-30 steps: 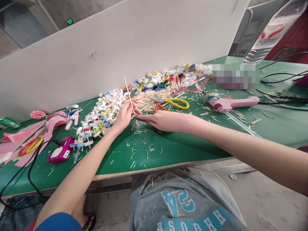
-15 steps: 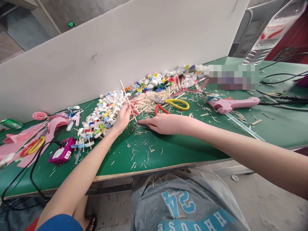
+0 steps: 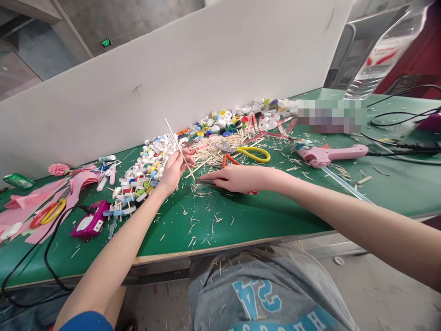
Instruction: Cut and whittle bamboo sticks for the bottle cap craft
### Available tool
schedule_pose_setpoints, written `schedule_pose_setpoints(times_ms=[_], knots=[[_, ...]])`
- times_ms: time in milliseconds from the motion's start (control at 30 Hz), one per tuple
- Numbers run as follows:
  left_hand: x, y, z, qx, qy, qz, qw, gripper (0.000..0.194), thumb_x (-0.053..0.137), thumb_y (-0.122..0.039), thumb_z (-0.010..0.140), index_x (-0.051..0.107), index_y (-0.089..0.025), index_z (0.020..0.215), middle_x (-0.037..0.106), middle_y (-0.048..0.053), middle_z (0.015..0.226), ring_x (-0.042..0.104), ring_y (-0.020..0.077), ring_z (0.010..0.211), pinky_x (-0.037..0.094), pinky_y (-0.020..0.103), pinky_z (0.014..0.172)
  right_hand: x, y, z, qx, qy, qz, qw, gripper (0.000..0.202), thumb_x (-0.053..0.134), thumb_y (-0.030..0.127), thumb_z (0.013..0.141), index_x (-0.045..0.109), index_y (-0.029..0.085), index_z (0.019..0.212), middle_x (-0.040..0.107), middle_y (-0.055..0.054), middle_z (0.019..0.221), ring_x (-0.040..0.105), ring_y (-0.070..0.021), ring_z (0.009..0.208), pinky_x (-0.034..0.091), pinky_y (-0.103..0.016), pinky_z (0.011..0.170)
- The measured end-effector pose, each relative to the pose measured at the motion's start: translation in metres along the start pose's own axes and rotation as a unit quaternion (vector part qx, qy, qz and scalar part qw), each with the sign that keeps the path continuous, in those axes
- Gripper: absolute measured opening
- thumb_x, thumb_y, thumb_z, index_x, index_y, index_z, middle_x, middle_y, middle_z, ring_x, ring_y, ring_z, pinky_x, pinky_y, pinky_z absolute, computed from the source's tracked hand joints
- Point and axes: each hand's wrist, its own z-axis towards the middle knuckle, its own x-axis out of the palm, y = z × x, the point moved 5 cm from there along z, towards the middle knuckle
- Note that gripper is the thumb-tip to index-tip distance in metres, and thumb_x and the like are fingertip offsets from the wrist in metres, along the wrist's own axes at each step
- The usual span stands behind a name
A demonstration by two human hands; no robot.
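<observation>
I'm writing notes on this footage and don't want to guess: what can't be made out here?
All in the head view:
- Handles of the tool: mostly hidden by the right hand.
- Object on the far right of the table: masked by a pixelated patch.
- Bottle: top cut off by the upper edge; label print blurred.
- Lower lettering on the grey clothing: cut off by the bottom edge.
- Number of bottle caps: too small and heaped.

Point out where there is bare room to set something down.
The barest green tabletop lies right of the clear glue stick, beyond the right forearm. A smaller patch sits between the purple box and left forearm. It is crowded around the left hand, with caps and wood slivers.
</observation>
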Motion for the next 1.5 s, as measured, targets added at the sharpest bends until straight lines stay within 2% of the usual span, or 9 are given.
schedule_pose_setpoints(times_ms=[100,200,333,467,667,867,1000,1333,1500], knots=[[0.008,0.003,-0.002,-0.009,0.028,0.017,0.999,0.015,0.039,-0.030,0.096,0.049,-0.019,0.093,0.062,0.004,0.082,0.062,0.0141,0.082,0.052,0.031,0.076,-0.001,0.002,-0.001,-0.021,-0.030,-0.021,0.999,0.048,0.031,0.030,0.097,0.043,0.034,0.143,0.073,-0.003,0.099,0.052,-0.0077,0.046,0.040,-0.023,0.051],[0.009,0.003,-0.002,-0.011,0.032,0.025,0.999,0.016,0.038,-0.031,0.096,0.049,-0.019,0.092,0.063,0.004,0.083,0.063,0.0139,0.082,0.052,0.031,0.077,-0.003,0.005,0.000,-0.041,-0.083,-0.096,0.991,0.048,0.032,0.027,0.098,0.042,0.030,0.144,0.073,-0.005,0.093,0.056,-0.0107,0.056,0.037,-0.023,0.054],[0.009,0.004,-0.001,-0.008,0.034,0.027,0.999,0.016,0.038,-0.030,0.096,0.048,-0.019,0.093,0.063,0.004,0.080,0.064,0.0142,0.082,0.052,0.031,0.077,-0.001,0.008,0.003,-0.046,-0.130,-0.215,0.967,0.049,0.031,0.024,0.099,0.038,0.024,0.147,0.069,-0.005,0.077,0.051,-0.0101,0.050,0.027,-0.023,0.049],[0.008,0.005,-0.001,-0.005,0.034,0.027,0.999,0.016,0.037,-0.029,0.097,0.049,-0.019,0.093,0.064,0.004,0.079,0.064,0.0138,0.082,0.051,0.030,0.077,0.001,0.012,0.004,-0.035,-0.129,-0.280,0.951,0.049,0.031,0.022,0.099,0.036,0.026,0.148,0.067,-0.004,0.072,0.048,-0.0097,0.047,0.022,-0.025,0.048],[0.010,0.006,-0.001,0.003,0.036,0.049,0.998,0.016,0.036,-0.028,0.098,0.048,-0.020,0.090,0.064,0.003,0.080,0.063,0.0128,0.081,0.050,0.027,0.073,0.000,0.018,0.004,-0.027,-0.104,-0.279,0.954,0.049,0.030,0.022,0.099,0.035,0.026,0.148,0.068,-0.006,0.077,0.051,-0.0107,0.051,0.024,-0.025,0.049],[0.015,0.005,0.000,0.001,0.042,0.038,0.998,0.016,0.036,-0.026,0.098,0.048,-0.020,0.091,0.063,0.003,0.081,0.063,0.0119,0.081,0.049,0.025,0.072,-0.002,0.015,0.003,-0.045,-0.111,-0.246,0.962,0.048,0.032,0.023,0.099,0.039,0.024,0.146,0.069,-0.007,0.079,0.057,-0.0121,0.055,0.027,-0.025,0.049],[0.013,0.005,-0.001,0.001,0.040,0.026,0.999,0.017,0.036,-0.028,0.098,0.049,-0.019,0.090,0.062,0.003,0.082,0.062,0.0124,0.081,0.049,0.027,0.075,0.004,0.014,0.003,-0.039,-0.082,-0.243,0.966,0.047,0.034,0.024,0.098,0.043,0.026,0.144,0.070,-0.008,0.083,0.059,-0.0130,0.058,0.028,-0.025,0.050],[0.007,0.006,-0.001,-0.015,0.033,0.012,0.999,0.016,0.037,-0.026,0.097,0.050,-0.019,0.092,0.064,0.004,0.083,0.063,0.0138,0.083,0.050,0.029,0.076,0.007,0.008,-0.001,-0.034,-0.111,-0.221,0.968,0.048,0.033,0.025,0.098,0.041,0.033,0.144,0.070,-0.004,0.079,0.048,-0.0100,0.050,0.023,-0.024,0.048],[0.007,0.005,-0.001,-0.019,0.033,0.015,0.999,0.016,0.037,-0.026,0.097,0.050,-0.018,0.091,0.064,0.004,0.081,0.064,0.0142,0.083,0.050,0.029,0.076,0.006,0.011,0.001,-0.021,-0.131,-0.271,0.953,0.050,0.032,0.023,0.098,0.034,0.027,0.148,0.067,-0.004,0.073,0.042,-0.0087,0.045,0.018,-0.025,0.046]])
